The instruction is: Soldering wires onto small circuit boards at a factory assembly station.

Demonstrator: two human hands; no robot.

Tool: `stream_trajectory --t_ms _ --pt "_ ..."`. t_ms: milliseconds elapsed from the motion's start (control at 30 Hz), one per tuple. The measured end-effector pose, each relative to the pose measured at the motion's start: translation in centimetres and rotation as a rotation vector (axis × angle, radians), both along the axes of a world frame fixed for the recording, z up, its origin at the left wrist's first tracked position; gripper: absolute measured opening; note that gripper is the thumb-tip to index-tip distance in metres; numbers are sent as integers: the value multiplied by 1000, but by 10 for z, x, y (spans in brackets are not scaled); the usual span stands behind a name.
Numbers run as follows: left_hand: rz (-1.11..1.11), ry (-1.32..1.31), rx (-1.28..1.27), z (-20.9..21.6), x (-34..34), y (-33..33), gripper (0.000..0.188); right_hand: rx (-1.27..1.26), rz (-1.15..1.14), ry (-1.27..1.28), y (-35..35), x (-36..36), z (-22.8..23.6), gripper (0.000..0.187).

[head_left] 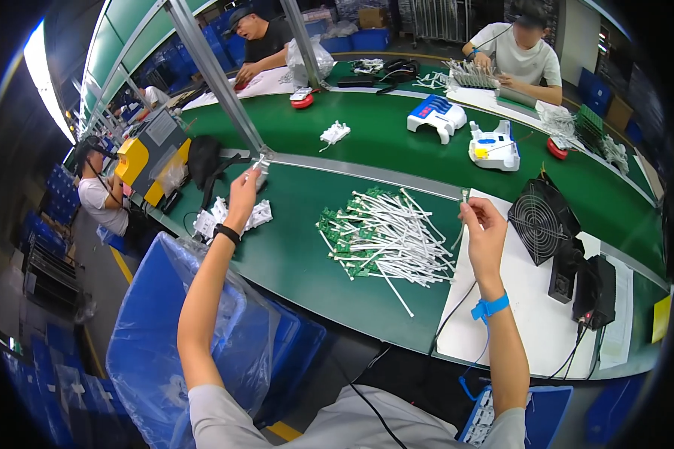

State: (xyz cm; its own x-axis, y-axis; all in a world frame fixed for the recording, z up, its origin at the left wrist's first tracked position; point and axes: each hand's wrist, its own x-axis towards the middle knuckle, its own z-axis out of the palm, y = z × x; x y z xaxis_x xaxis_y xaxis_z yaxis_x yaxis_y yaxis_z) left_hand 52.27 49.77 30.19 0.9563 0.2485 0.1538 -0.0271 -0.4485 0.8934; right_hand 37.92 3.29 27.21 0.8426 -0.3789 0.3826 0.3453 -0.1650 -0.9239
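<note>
My left hand [243, 196] is raised over the far left part of the bench, its fingers pinched on a small white plastic piece [261, 165]. Just below that hand lies a cluster of white plastic parts [258, 215]. My right hand [486, 230] pinches a small circuit board [465, 194] upright between thumb and fingers, and a white cable hangs down from it. Between the hands a large pile of green circuit boards with white cables [397, 236] spreads over the green bench top [284, 254]. A blue band circles my right wrist, a black one my left.
A black fan [538, 222] and black power units [595, 292] stand on white paper at the right. A plastic-lined blue bin [153, 322] is below my left arm. Beyond a metal rail, a green conveyor [382, 150] carries white housings [494, 146]. Co-workers sit across and at left.
</note>
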Motion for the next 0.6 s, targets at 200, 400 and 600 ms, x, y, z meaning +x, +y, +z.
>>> stream_trajectory --t_ms 200,400,600 --pt "-827 578 -657 44 -45 -118 62 -242 78 -197 24 -26 42 11" --pt "-974 718 -465 57 -103 -204 67 -301 164 -179 36 -54 61 10" --pt "-948 690 -66 41 -124 -234 67 -337 123 -14 28 -58 59 10"
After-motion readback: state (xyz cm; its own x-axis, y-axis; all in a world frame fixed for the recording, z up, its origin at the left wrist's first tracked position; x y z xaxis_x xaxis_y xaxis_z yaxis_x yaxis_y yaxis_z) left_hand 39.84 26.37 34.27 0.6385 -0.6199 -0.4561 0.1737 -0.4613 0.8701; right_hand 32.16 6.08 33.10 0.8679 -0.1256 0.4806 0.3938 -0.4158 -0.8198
